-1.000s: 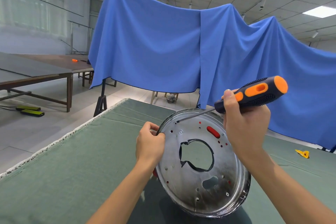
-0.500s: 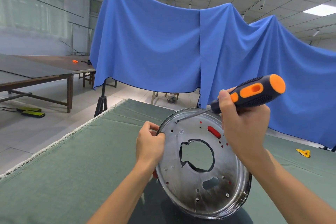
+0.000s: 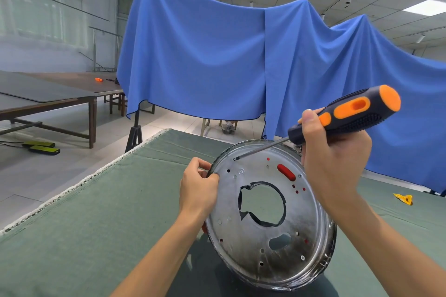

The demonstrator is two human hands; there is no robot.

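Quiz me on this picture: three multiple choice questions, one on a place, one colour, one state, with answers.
1. Where is the tip of the screwdriver?
A. near the upper rim of the metal disc
B. in its big centre hole
C. in mid-air
2. What colours are the screwdriver handle?
A. red and white
B. black and orange
C. all blue
3. How does the metal disc stand?
A. flat
B. lifted clear
C. tilted on edge, gripped by the left hand
Answers: A, the shaft ends by the rim; B, orange patches on black; C, its lower edge meets the table.
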